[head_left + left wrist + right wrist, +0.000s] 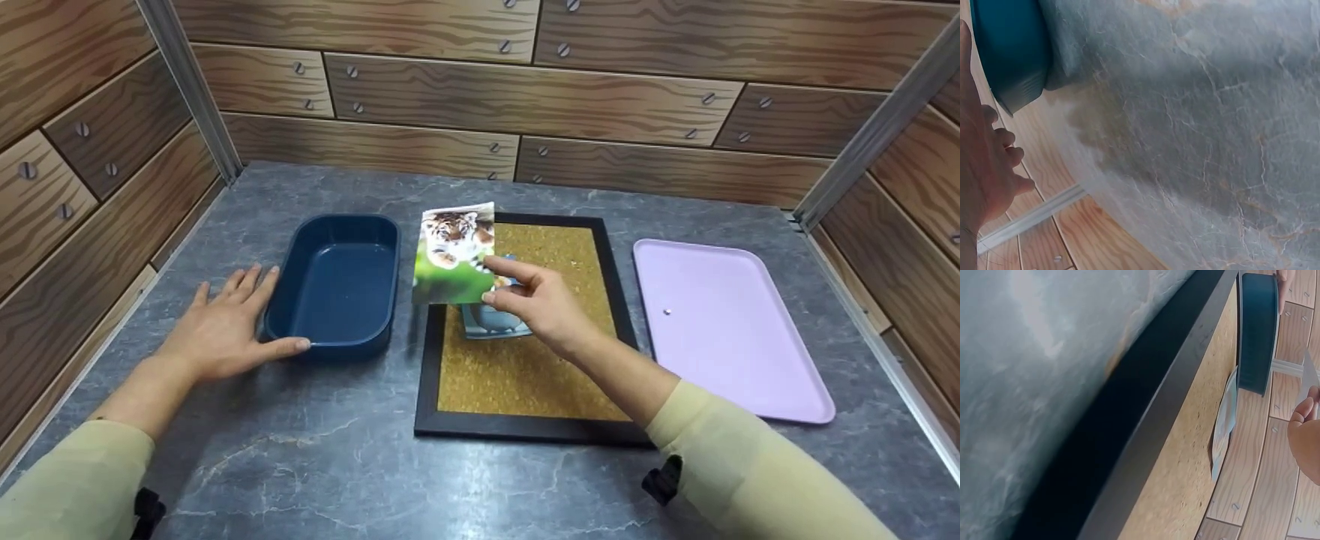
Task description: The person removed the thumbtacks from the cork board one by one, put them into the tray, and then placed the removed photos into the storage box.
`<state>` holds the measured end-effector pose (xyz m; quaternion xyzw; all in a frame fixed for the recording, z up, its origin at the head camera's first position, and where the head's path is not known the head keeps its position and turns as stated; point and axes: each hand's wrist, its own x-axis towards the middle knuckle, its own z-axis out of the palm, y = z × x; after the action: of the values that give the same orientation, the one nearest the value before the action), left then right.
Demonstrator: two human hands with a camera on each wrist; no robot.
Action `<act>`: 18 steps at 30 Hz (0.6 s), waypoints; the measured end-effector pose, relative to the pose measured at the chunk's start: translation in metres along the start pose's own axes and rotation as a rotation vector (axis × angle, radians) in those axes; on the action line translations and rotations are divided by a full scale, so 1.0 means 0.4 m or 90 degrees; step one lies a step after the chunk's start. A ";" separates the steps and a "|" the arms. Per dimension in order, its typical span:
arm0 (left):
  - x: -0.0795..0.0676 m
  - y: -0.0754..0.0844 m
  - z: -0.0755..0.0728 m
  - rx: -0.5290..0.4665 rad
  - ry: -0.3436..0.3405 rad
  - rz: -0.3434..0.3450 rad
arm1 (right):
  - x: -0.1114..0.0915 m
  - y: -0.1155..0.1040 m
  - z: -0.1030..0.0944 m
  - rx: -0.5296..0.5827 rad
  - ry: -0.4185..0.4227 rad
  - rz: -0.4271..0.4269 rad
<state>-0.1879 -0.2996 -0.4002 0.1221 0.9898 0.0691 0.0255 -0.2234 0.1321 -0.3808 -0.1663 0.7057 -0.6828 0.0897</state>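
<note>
My right hand (546, 306) pinches the lower right edge of a tiger photo (450, 274) between thumb and fingers, holding it up over the left side of a black-framed cork board (525, 382). Beneath it a second picture (496, 322), bluish, lies on the cork, partly covered by the photo and hand. In the right wrist view that picture (1224, 424) has its edge lifted off the cork. My left hand (225, 330) lies with fingers spread at the left side of a dark blue bin (330, 285), its thumb at the near rim.
A lilac tray (739, 337) lies to the right of the board, bearing one small shiny piece (667, 311). Grey marbled tabletop (300, 457) shows in front. Wood-patterned walls (450, 90) stand at the back and both sides.
</note>
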 end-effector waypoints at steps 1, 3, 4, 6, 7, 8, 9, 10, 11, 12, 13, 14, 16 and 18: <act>0.000 -0.001 0.001 0.000 -0.001 0.000 | 0.003 0.000 0.004 0.003 -0.004 -0.001; 0.001 -0.003 0.004 0.002 -0.005 -0.001 | 0.008 0.000 0.011 0.006 -0.011 -0.004; 0.001 -0.003 0.004 0.002 -0.007 -0.002 | 0.010 0.000 0.014 0.009 -0.014 -0.005; 0.002 -0.004 0.006 0.001 -0.013 -0.004 | 0.015 0.001 0.021 0.017 -0.020 -0.008; 0.002 -0.004 0.007 -0.001 -0.016 -0.006 | 0.018 0.002 0.024 0.022 -0.022 -0.008; 0.002 -0.005 0.007 -0.001 -0.020 -0.007 | 0.021 0.001 0.029 0.024 -0.023 -0.008; 0.002 -0.005 0.008 -0.001 -0.022 -0.009 | 0.024 0.000 0.034 0.025 -0.023 -0.008; 0.002 -0.006 0.008 -0.001 -0.024 -0.010 | 0.027 0.000 0.039 0.028 -0.023 -0.009; 0.002 -0.006 0.008 -0.001 -0.025 -0.010 | 0.029 -0.001 0.043 0.027 -0.023 -0.009; 0.002 -0.007 0.008 -0.001 -0.027 -0.010 | 0.032 -0.003 0.049 0.025 -0.022 -0.007; 0.002 -0.007 0.008 0.001 -0.027 -0.009 | 0.035 -0.005 0.053 0.022 -0.021 -0.007; 0.003 -0.007 0.008 0.002 -0.027 -0.009 | 0.038 -0.007 0.058 0.017 -0.020 -0.007; 0.003 -0.006 0.006 0.000 -0.027 -0.009 | 0.044 -0.013 0.067 0.008 -0.019 -0.008; 0.004 -0.005 0.006 -0.003 -0.027 -0.009 | 0.049 -0.020 0.077 -0.003 -0.017 -0.009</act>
<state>-0.1898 -0.3007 -0.4027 0.1161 0.9897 0.0689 0.0474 -0.2300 0.0963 -0.3726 -0.1807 0.7051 -0.6793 0.0939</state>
